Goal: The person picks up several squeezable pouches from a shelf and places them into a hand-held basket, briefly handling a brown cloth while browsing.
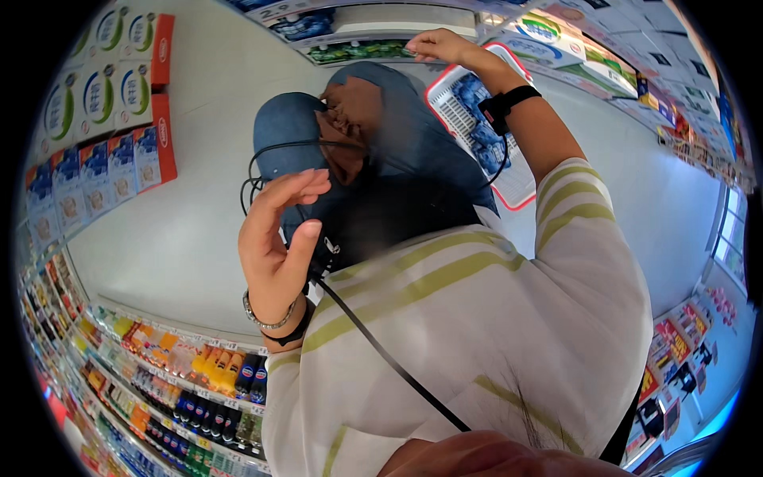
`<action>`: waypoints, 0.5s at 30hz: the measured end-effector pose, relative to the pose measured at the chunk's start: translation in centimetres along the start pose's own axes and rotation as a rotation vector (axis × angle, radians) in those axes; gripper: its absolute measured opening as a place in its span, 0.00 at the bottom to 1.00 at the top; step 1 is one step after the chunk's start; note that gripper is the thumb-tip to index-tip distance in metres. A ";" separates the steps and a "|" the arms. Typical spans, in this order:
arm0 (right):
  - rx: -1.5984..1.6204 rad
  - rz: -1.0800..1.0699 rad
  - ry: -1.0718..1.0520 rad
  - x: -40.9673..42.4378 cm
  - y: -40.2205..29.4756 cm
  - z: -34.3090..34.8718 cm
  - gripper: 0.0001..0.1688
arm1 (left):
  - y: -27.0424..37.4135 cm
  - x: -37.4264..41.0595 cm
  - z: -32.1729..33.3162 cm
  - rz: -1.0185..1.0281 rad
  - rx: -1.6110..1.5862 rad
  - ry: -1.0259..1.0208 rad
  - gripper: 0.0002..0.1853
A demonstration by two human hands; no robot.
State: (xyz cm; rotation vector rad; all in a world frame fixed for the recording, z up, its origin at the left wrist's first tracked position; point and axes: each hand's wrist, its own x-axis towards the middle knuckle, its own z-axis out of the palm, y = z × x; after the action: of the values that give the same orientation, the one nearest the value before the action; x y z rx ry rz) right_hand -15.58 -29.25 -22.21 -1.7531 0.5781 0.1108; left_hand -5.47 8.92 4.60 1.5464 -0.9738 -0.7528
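Note:
My left hand (280,229), a beaded bracelet and a black band at its wrist, is raised before my torso with thumb and fingers apart, holding nothing. My right hand (438,45) reaches to the front edge of a low shelf (411,24), its fingers loosely bent beside green packs (363,52); no object shows in it. A black strap with a small device is round that wrist. Under the right forearm, a white plastic shopping basket with a red rim (438,89) stands on the floor by my bent legs, with blue packs (490,146) inside.
Stacked milk cartons (98,104) stand at the left. Boxed goods (608,71) line the upper right. Shelves of bottled drinks (220,369) are at the lower left. A black cable loops beside my left hand and over my knees. A counter area with displays (673,369) is at the lower right.

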 end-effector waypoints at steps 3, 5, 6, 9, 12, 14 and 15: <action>0.301 0.064 0.194 -9.1 9.1 -2.8 0.22 | 0.3 0.5 1.9 0.093 -0.024 -0.001 0.18; 0.275 0.252 0.352 -13.2 18.4 -3.4 0.18 | 0.6 1.3 2.7 0.162 0.005 -0.031 0.17; 0.281 0.428 0.375 -15.0 20.3 -3.3 0.17 | 1.1 1.6 3.4 0.162 0.017 -0.030 0.16; 0.255 0.638 0.480 -21.4 36.7 -0.4 0.13 | 1.9 3.2 4.5 0.172 0.025 -0.073 0.15; -0.006 0.809 0.487 -24.4 45.0 5.2 0.16 | 1.8 4.6 5.4 0.172 0.068 -0.117 0.13; -0.478 0.812 0.390 -25.7 49.6 8.3 0.20 | 1.5 5.7 5.6 0.156 0.063 -0.163 0.14; -0.547 0.794 0.311 -22.7 47.3 8.9 0.23 | 2.1 5.1 7.0 0.130 0.117 -0.147 0.14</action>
State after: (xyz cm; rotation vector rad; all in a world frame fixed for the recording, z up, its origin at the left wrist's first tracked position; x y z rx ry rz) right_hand -53.90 -20.75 -58.11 -1.9693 1.5692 0.6019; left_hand -9.62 1.10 5.47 1.5272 -1.2345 -0.7363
